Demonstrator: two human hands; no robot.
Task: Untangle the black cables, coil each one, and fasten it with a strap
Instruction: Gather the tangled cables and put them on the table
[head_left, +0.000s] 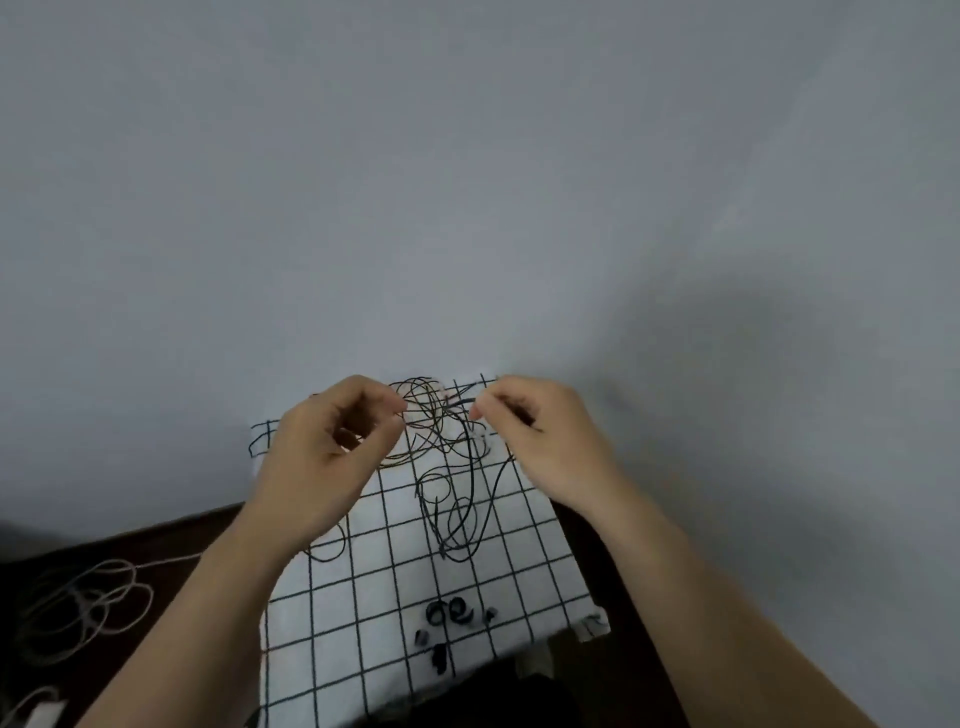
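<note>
On the counter (171, 582), which is dark brown, I see a white cloth (519, 587) printed with a black grid, its far edge against a plain grey wall (467, 182). The black cables (441, 441) sit on the far half of the cloth. They are thin strands, knotted in a dense tangle at the top, with looser loops trailing toward the cloth's middle and one loop by the left wrist. The left hand (332, 447) has its fingers curled, thumb and forefinger pinching a strand at the tangle's left edge. The right hand (540, 441) is the same on the right edge, pinching a strand. Both forearms cross the cloth's sides and hide parts of it. Small black straps (454, 616), some curled, lie near the cloth's near edge, well apart from the tangle. A pale cord (88, 608) lies in loose loops on the bare counter far left. There is also a white item at the bottom left corner, too blurred to identify.
</note>
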